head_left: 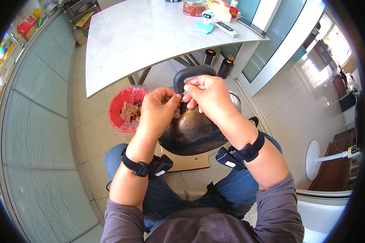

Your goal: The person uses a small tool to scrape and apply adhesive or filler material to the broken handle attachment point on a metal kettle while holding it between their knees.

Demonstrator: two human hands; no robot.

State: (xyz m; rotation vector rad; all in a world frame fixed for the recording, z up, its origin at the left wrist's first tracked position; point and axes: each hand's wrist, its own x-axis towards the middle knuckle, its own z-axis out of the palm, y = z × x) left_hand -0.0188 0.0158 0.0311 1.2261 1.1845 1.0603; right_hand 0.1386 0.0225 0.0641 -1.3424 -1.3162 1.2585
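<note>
A dark, worn metal wok (198,131) is tilted in front of me above my knees, its rounded outside showing. Its black loop handle (189,73) points away from me. My left hand (157,111) is closed in a pinch at the left foot of the handle, where it meets the wok. My right hand (213,97) is also closed, thumb and forefinger pinched together inside the loop, close to the left hand's fingertips. Whatever small thing lies between the fingers is hidden.
A red bin (118,106) lined with plastic holds waste at left. Beneath the wok lies brown cardboard (186,162). The white table (125,44) ahead carries a remote control (226,29), a jar (194,8) and a phone (251,26). Dark bottles (226,67) stand below its right side.
</note>
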